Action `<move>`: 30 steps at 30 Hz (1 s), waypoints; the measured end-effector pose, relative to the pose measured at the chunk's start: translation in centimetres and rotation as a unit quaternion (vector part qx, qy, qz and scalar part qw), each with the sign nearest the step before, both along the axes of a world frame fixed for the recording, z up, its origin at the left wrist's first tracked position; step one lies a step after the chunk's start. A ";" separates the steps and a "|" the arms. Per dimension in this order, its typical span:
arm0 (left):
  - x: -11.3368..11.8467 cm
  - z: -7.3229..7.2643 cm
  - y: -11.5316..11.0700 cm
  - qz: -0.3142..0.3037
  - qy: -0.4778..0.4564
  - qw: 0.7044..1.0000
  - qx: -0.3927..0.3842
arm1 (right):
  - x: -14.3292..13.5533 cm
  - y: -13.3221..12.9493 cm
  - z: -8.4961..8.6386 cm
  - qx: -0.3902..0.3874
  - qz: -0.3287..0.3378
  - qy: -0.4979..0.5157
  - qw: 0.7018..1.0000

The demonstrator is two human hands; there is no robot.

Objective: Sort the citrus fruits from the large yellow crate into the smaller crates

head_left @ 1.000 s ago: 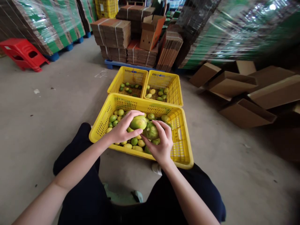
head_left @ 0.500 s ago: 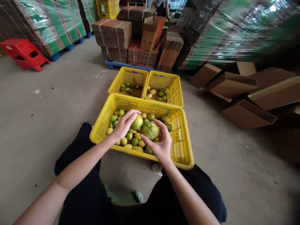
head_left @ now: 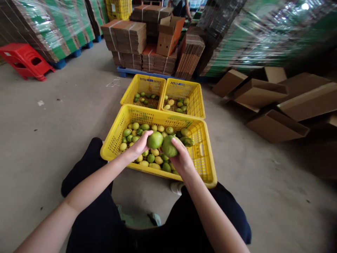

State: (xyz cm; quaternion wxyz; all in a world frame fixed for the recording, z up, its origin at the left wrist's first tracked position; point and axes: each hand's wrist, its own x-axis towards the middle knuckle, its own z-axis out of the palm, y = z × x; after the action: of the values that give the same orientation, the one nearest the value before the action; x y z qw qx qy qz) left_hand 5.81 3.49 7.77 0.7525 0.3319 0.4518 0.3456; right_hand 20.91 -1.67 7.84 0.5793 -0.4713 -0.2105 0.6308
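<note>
My left hand point(head_left: 140, 144) is closed round a smooth light-green citrus fruit point(head_left: 155, 140). Beside it, my right hand point(head_left: 182, 159) grips a larger, rougher dark-green citrus fruit point(head_left: 169, 146), thumb on top. Both fruits are held close together above the near yellow crate point(head_left: 116, 130). Yellow and green lemons point(head_left: 155, 166) cover much of that crate's left and middle floor, partly hidden by my hands. A long dark-green fruit point(head_left: 186, 141) lies to the right of my right hand's fruit.
Two smaller-looking yellow crates, left point(head_left: 126, 92) and right point(head_left: 198, 100), stand behind, with some fruit inside. Bundled flat cartons point(head_left: 123, 37) sit on a blue pallet point(head_left: 147, 72). Open cardboard boxes point(head_left: 259, 93) lie right; a red stool point(head_left: 27, 62) stands left. A person point(head_left: 181, 7) is at the back.
My right hand has gone from spread around the dark-green fruit to gripping it, and the fruit has turned. My left hand has shifted from over the light-green fruit to its left side.
</note>
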 end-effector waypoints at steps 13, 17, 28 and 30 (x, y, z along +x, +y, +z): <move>-0.1 0.6 0.9 0.139 -0.137 0.973 -0.122 | 0.9 0.1 -0.7 -0.042 -0.003 0.060 0.997; 0.0 0.4 0.8 0.168 -0.159 0.957 -0.175 | 1.1 0.0 -0.3 -0.044 0.005 0.095 0.995; -0.1 0.2 0.9 0.230 -0.145 0.935 -0.228 | -0.9 0.0 1.5 -0.142 -0.140 0.189 0.962; -0.2 0.6 0.8 0.227 -0.159 0.933 -0.229 | -1.0 -0.1 1.9 -0.150 -0.145 0.185 0.960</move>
State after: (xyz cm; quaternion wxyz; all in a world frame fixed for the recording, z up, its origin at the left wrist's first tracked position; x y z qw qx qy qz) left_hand 5.56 4.34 8.36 0.7714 -0.0199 0.4563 0.4431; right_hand 19.91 -1.73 9.74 0.6162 -0.4531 0.0680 0.6407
